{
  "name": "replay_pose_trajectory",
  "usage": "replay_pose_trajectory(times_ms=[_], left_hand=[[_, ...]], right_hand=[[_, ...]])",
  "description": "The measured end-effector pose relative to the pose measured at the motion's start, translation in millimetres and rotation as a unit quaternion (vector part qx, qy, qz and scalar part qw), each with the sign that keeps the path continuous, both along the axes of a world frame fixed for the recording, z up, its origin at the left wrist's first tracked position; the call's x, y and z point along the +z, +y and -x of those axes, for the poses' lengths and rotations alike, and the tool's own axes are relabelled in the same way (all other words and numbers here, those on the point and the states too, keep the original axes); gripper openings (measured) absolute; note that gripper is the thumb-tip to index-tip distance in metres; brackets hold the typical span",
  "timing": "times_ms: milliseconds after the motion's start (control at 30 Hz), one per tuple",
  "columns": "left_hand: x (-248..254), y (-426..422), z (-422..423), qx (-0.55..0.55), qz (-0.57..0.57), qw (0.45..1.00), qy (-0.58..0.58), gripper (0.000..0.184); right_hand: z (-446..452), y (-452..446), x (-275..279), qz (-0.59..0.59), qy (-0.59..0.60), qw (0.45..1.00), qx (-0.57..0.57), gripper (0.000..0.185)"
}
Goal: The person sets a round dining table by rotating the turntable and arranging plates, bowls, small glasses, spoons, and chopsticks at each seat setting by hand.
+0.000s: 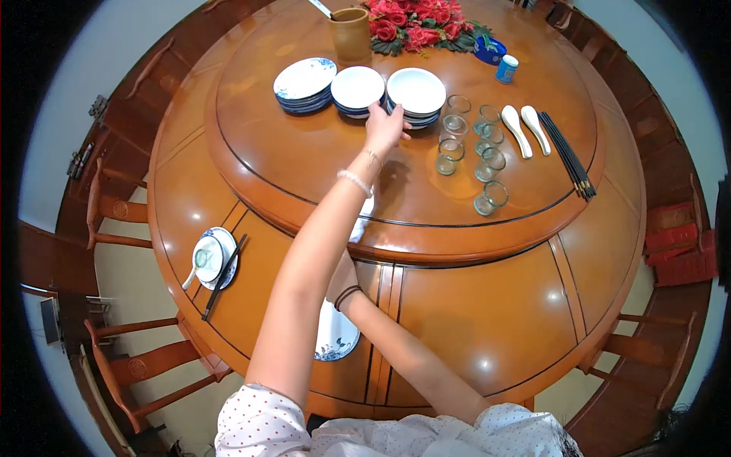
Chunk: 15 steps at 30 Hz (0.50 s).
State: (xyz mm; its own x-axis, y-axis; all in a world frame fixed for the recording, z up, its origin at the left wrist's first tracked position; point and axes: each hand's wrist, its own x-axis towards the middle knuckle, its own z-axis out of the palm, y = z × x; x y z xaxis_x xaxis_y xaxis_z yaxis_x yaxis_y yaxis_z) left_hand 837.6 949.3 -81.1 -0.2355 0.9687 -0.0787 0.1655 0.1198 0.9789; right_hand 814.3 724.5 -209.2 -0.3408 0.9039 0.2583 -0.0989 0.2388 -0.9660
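Observation:
My left hand (386, 128) reaches far across the turntable to the front rims of the middle bowl stack (358, 87) and the right bowl stack (416, 90). Its fingers are apart, and I cannot tell which rim they touch. Left of these stands a stack of blue-patterned plates (305, 79). Crossing under my left forearm, my right hand (343, 278) is mostly hidden, fingers included. A white piece (362, 221) shows just beyond it; whether that hand holds it is unclear. Nearer me, a white plate with blue flowers (337, 335) lies partly covered by the arms.
Several glasses (449, 156), two white spoons (517, 131) and black chopsticks (568, 156) lie to the right on the turntable (304, 167). A brown pot (350, 36), red flowers (422, 23) and a blue-white canister (506, 69) stand behind. A place setting (221, 255) sits left.

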Motion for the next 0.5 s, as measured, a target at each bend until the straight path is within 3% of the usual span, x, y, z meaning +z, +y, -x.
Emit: replay_pose_trajectory(times_ms=[33, 67, 100, 133, 200, 267, 333, 400, 500], left_hand=[[-0.6, 9.1, -3.7, 0.032, -0.026, 0.997, 0.064, 0.061], [-1.1, 17.4, -4.6, 0.032, -0.024, 0.997, 0.065, 0.061], [0.3, 24.6, -5.7, 0.041, 0.015, 0.994, 0.099, 0.056], [3.0, 28.7, -7.2, 0.049, 0.054, 0.988, 0.133, 0.051], [1.0, 35.4, -8.6, 0.054, 0.077, 0.988, 0.119, 0.042], [-4.2, 42.2, -5.1, 0.038, 0.031, 0.996, 0.071, 0.039], [-3.3, 45.9, -3.1, 0.046, 0.028, 0.996, 0.065, 0.037], [-2.0, 46.9, 0.9, 0.060, 0.036, 0.997, 0.033, 0.034], [-7.2, 51.9, 4.2, 0.093, 0.010, 0.995, -0.018, 0.033]], right_hand=[[-14.0, 4.0, 20.7, -0.129, -0.143, 0.981, 0.004, 0.042], [-21.2, 8.8, 33.4, -0.252, -0.280, 0.926, 0.008, 0.039], [-21.9, 14.0, 35.4, -0.267, -0.165, 0.949, -0.027, 0.043], [-22.8, 23.1, 37.0, -0.263, -0.164, 0.950, -0.027, 0.043], [-30.4, 47.3, 38.6, -0.175, -0.184, 0.967, 0.030, 0.022], [-60.1, 67.5, 65.3, -0.079, -0.327, 0.941, -0.037, 0.014], [-69.6, 90.9, 52.4, -0.061, -0.172, 0.961, -0.206, 0.013], [-84.8, 103.3, 54.1, 0.015, -0.037, 0.979, -0.202, 0.012], [-93.2, 119.1, 41.7, 0.076, -0.010, 0.982, -0.174, 0.013]])
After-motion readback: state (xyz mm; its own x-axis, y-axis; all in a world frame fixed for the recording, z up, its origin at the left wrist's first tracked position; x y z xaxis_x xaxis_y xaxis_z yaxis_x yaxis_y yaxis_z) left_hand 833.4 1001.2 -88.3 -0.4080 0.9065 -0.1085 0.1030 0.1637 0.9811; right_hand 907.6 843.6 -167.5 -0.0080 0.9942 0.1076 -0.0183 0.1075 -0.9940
